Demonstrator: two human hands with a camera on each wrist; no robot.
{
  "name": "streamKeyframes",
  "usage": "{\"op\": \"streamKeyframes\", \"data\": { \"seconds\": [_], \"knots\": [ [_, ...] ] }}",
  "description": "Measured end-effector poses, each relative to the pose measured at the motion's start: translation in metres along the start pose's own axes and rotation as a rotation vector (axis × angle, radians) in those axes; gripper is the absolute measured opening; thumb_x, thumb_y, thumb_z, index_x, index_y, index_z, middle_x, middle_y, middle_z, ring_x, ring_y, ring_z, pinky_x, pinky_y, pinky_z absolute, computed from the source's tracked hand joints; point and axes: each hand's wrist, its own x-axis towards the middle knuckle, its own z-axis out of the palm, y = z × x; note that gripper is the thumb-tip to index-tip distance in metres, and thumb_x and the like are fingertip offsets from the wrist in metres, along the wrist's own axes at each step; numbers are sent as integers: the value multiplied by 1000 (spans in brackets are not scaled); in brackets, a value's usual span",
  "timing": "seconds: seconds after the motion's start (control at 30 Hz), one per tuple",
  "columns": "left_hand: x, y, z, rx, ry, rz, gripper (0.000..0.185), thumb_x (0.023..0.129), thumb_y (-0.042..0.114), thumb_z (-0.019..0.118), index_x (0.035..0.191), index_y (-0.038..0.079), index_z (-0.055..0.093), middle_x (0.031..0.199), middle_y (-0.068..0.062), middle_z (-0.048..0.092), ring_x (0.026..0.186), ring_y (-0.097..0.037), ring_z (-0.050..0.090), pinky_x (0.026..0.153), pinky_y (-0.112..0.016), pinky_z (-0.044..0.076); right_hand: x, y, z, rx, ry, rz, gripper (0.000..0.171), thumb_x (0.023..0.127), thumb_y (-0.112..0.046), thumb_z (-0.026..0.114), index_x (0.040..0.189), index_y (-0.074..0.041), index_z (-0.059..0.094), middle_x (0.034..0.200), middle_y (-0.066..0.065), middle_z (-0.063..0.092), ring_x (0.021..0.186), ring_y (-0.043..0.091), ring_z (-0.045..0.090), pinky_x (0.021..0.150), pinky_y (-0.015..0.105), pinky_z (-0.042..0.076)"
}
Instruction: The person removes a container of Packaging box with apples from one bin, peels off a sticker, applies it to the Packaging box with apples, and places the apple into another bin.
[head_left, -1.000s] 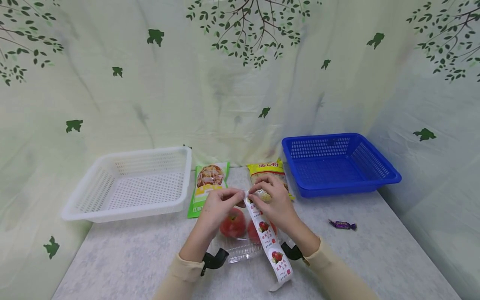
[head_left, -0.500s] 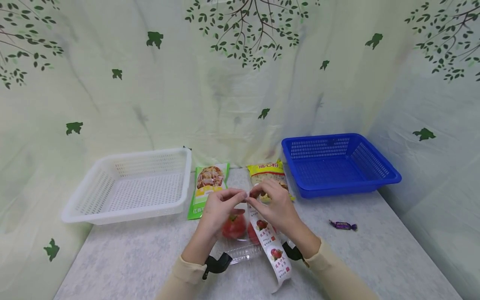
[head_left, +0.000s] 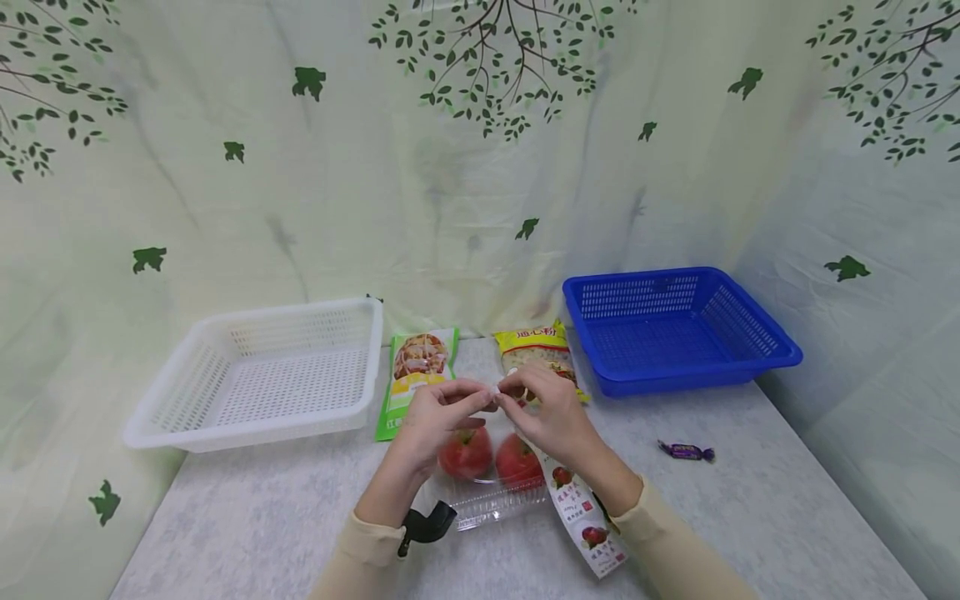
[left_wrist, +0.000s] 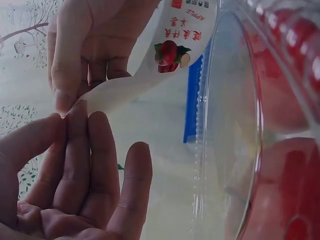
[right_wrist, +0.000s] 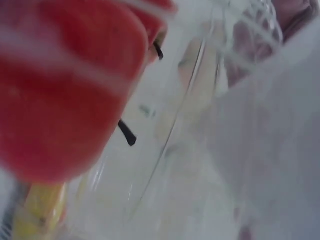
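Note:
Over a clear plastic box (head_left: pixel 498 507) with red apples (head_left: pixel 466 455) in it, both hands meet at the end of a strip of apple-printed labels (head_left: pixel 573 504). My left hand (head_left: pixel 431 421) pinches that end between thumb and forefinger; its other fingers stand loosely extended in the left wrist view. Close against it, my right hand (head_left: pixel 553 417) pinches the strip with thumb and forefinger. From there the strip (left_wrist: pixel 172 47) twists, showing its plain back and then its print. In the right wrist view an apple (right_wrist: pixel 65 95) fills the left side, and the hand's fingers are mostly hidden.
Behind the hands lie a green food packet (head_left: pixel 420 367) and a yellow pasta bag (head_left: pixel 534 346). A white basket (head_left: pixel 255 425) stands at left, a blue basket (head_left: pixel 678 379) at right. A purple wrapped candy (head_left: pixel 686 452) lies on the right of the table (head_left: pixel 750 525).
The strip's hanging part has swung right towards the right forearm, uncovering more of the right apple. Its upper end has turned between the fingertips, which have drawn together.

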Motion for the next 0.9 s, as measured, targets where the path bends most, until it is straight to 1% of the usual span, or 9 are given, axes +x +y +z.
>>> {"op": "streamKeyframes", "data": {
  "seconds": [0.07,0.17,0.3,0.37,0.43,0.53,0.67,0.73,0.9],
  "knots": [
    [0,-1,-1,12,-16,6,25,98,20,78,112,0,78,102,-6,83,98,-16,79,92,-42,64,0,0,-1,-8,-6,-22,11,91,-6,82,98,-12,76,89,-1,73,81,12,66,70,27,59],
    [1,-2,-1,16,-29,3,23,98,18,78,111,0,79,102,-6,83,98,-16,79,89,-37,64,0,-2,-4,-23,-24,-44,9,92,-6,80,99,-10,77,90,0,73,81,14,68,69,27,60],
    [0,-2,0,39,-19,3,21,96,18,79,110,2,80,101,-6,83,98,-18,79,90,-41,62,0,-5,-6,-70,-35,-71,8,93,-6,78,100,-9,78,90,0,73,82,14,68,71,27,59],
    [-1,-1,2,68,-5,13,20,96,19,80,108,4,81,99,-6,83,95,-17,78,88,-41,62,0,-6,-6,-99,-35,-87,7,92,-7,78,99,-8,79,90,0,73,82,13,67,71,25,58],
    [-2,0,4,104,10,32,18,95,19,81,106,5,81,99,-5,83,93,-14,77,83,-37,61,0,-6,-5,-123,-28,-105,7,92,-7,78,99,-9,79,89,0,73,82,11,65,72,23,56],
    [-4,1,7,160,44,66,14,94,16,81,103,7,77,97,-6,81,86,-13,74,69,-30,57,0,-5,-4,-147,-24,-113,6,92,-7,77,97,-9,79,89,-1,73,81,10,64,71,22,55],
    [-6,3,10,213,73,120,14,94,13,80,105,11,72,99,-8,79,83,-14,71,61,-31,55,-1,-3,-3,-149,-14,-109,5,92,-6,75,96,-8,78,89,0,74,82,11,66,72,22,57],
    [-6,3,11,240,73,153,13,95,14,80,106,13,73,100,-8,78,84,-15,71,62,-31,56,-1,-3,-3,-147,-10,-103,5,92,-5,76,95,-9,77,88,0,74,81,12,67,71,23,57],
    [-8,2,12,280,76,196,10,95,16,80,105,17,76,101,-5,78,90,-15,70,66,-27,55,-2,-4,-2,-133,-3,-90,8,89,-2,76,94,-8,76,87,1,73,79,13,68,68,26,60]
  ]
}}
